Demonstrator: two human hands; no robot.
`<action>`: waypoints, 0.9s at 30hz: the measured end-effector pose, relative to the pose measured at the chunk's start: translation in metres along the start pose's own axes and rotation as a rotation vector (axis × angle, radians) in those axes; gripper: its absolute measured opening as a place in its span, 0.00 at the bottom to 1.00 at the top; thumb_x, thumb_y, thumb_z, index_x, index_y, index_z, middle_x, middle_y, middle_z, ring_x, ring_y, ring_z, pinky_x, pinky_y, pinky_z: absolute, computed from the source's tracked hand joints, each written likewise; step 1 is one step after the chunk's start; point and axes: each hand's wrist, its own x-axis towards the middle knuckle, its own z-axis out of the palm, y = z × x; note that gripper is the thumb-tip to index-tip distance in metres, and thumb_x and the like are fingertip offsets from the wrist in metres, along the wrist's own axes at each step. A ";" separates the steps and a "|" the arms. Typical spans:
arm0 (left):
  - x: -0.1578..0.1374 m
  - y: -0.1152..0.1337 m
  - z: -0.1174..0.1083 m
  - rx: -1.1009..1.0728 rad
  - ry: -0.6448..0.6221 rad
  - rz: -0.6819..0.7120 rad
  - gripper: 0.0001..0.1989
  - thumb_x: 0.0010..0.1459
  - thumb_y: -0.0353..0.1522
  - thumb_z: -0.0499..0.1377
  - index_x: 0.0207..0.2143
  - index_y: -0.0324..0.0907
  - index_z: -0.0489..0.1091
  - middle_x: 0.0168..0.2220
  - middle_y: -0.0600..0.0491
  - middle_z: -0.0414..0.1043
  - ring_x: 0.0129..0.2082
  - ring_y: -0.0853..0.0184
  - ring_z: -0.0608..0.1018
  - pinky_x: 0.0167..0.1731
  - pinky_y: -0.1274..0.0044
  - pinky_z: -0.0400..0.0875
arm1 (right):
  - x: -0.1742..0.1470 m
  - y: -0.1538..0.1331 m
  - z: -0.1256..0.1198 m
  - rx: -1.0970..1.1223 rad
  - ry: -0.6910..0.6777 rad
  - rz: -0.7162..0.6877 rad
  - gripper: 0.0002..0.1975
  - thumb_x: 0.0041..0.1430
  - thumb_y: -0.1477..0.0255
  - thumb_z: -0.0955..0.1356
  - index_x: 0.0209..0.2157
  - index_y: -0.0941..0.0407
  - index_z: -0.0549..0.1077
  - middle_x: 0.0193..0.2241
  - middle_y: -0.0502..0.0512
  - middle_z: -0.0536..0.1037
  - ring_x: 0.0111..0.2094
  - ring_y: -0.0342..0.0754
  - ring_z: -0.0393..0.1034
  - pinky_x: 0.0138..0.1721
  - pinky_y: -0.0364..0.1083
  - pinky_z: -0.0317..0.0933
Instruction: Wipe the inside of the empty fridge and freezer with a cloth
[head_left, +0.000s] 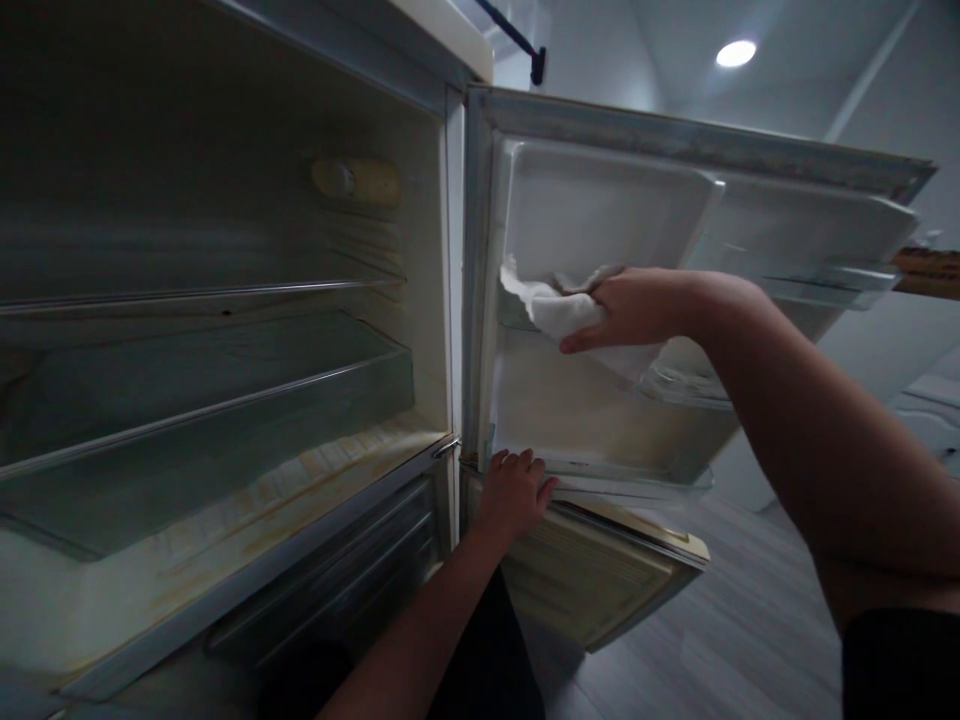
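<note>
- head view: the right hand (pixel 637 308) pinches a white cloth (pixel 559 310) between its thumb and fingers, the fingers partly hidden in the folds.
- the cloth lies ahead of that hand, bunched at the fingertips, its ragged end reaching past them toward the hinge side of the upper door (pixel 600 200).
- cloth and hand are in front of the door's inner face, above its bottom shelf (pixel 630 484).
- the left hand (pixel 517 492) is below the cloth and well apart from it, at the hinge end of the bottom shelf, fingers slightly bent, thumb held away; whether it grips the rim, i cannot tell.
- the lower door (pixel 600 580) stands open underneath.
- left of both hands, a clear drawer (pixel 315 430) sits inside the fridge.
</note>
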 end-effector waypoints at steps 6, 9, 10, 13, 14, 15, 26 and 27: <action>-0.001 0.000 0.001 0.000 0.031 -0.006 0.17 0.68 0.44 0.53 0.46 0.42 0.74 0.53 0.47 0.76 0.50 0.57 0.78 0.59 0.61 0.63 | -0.027 -0.009 0.022 -0.078 0.257 0.009 0.29 0.65 0.56 0.68 0.61 0.57 0.69 0.47 0.63 0.80 0.40 0.55 0.75 0.39 0.48 0.60; -0.001 0.000 0.001 0.004 0.036 0.009 0.17 0.69 0.44 0.53 0.46 0.42 0.74 0.52 0.46 0.77 0.48 0.58 0.78 0.59 0.61 0.64 | -0.030 -0.021 0.039 -0.120 0.404 0.064 0.26 0.67 0.60 0.66 0.62 0.56 0.65 0.51 0.64 0.77 0.41 0.55 0.74 0.38 0.47 0.60; -0.001 0.000 0.000 0.002 0.032 0.009 0.17 0.69 0.44 0.53 0.45 0.42 0.74 0.51 0.46 0.77 0.47 0.58 0.79 0.59 0.61 0.64 | -0.029 -0.025 0.044 -0.132 0.444 0.095 0.24 0.67 0.62 0.65 0.61 0.56 0.65 0.52 0.65 0.77 0.42 0.56 0.74 0.37 0.47 0.59; 0.000 0.001 0.000 -0.008 0.019 0.002 0.17 0.69 0.44 0.53 0.45 0.41 0.74 0.50 0.46 0.77 0.47 0.58 0.79 0.59 0.61 0.64 | -0.018 -0.041 0.052 -0.147 0.524 0.183 0.20 0.68 0.67 0.63 0.58 0.57 0.67 0.49 0.66 0.77 0.44 0.56 0.73 0.38 0.47 0.60; 0.000 0.001 0.000 -0.008 0.016 0.000 0.17 0.69 0.43 0.53 0.46 0.41 0.74 0.51 0.46 0.77 0.47 0.58 0.79 0.59 0.61 0.64 | -0.012 -0.047 0.051 -0.145 0.532 0.200 0.19 0.68 0.68 0.62 0.58 0.57 0.67 0.48 0.66 0.77 0.43 0.56 0.72 0.39 0.48 0.60; 0.000 0.002 0.000 -0.005 0.014 0.000 0.17 0.69 0.43 0.53 0.46 0.41 0.74 0.51 0.46 0.77 0.48 0.58 0.79 0.59 0.61 0.64 | -0.006 -0.054 0.050 -0.141 0.532 0.208 0.18 0.68 0.68 0.62 0.57 0.58 0.67 0.48 0.66 0.77 0.43 0.56 0.72 0.39 0.48 0.60; 0.000 -0.001 -0.005 0.013 -0.008 -0.005 0.18 0.69 0.44 0.52 0.44 0.42 0.74 0.48 0.46 0.77 0.45 0.57 0.78 0.52 0.63 0.67 | 0.033 -0.096 0.039 -0.062 0.554 0.160 0.18 0.70 0.71 0.56 0.55 0.60 0.67 0.47 0.71 0.73 0.44 0.59 0.70 0.44 0.54 0.60; 0.000 -0.001 -0.006 0.019 -0.015 -0.002 0.18 0.69 0.45 0.52 0.44 0.41 0.74 0.46 0.46 0.77 0.44 0.57 0.78 0.51 0.63 0.67 | 0.029 -0.093 0.041 -0.071 0.557 0.147 0.18 0.70 0.71 0.57 0.56 0.60 0.67 0.48 0.71 0.73 0.45 0.59 0.69 0.44 0.54 0.60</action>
